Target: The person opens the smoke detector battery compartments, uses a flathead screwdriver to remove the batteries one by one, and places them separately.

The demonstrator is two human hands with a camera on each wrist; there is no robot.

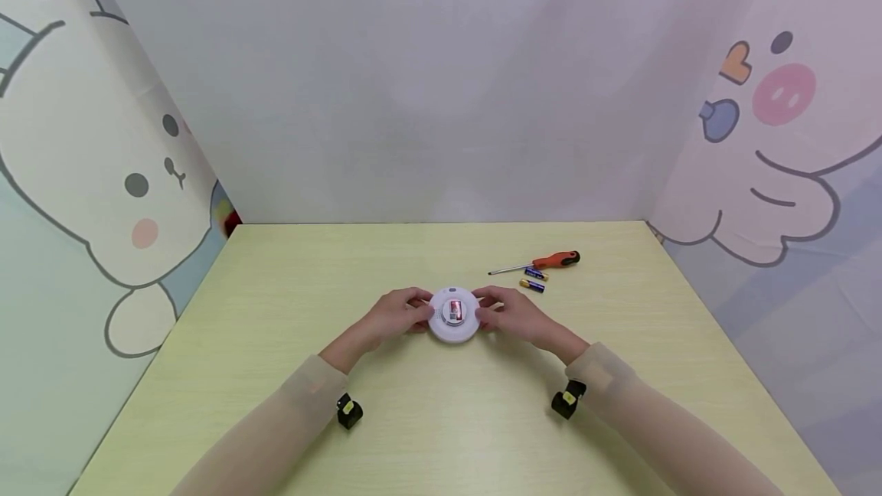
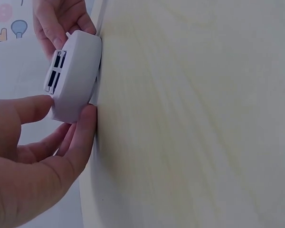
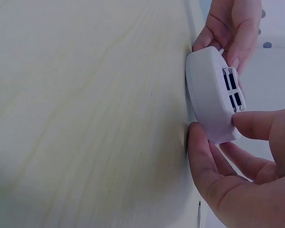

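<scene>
A round white smoke detector (image 1: 441, 331) sits at the middle of the table between my two hands, its raised centre with a red and white label facing up. My left hand (image 1: 396, 316) grips its left edge, thumb on top and fingers at the lower side. From the opposite side my right hand (image 1: 513, 314) holds the rim in the same way. Slotted vents show on the raised part of the smoke detector (image 2: 80, 71) in the left wrist view. The right wrist view shows the detector's side (image 3: 204, 85) tilted slightly off the tabletop. Its underside is hidden.
Behind and right of my right hand lies a screwdriver (image 1: 551, 260) with a red and black handle. Two blue and gold batteries (image 1: 533, 285) lie just in front of it. A pale wooden table (image 1: 310, 266) meets a curtain (image 1: 427, 98) at its back edge.
</scene>
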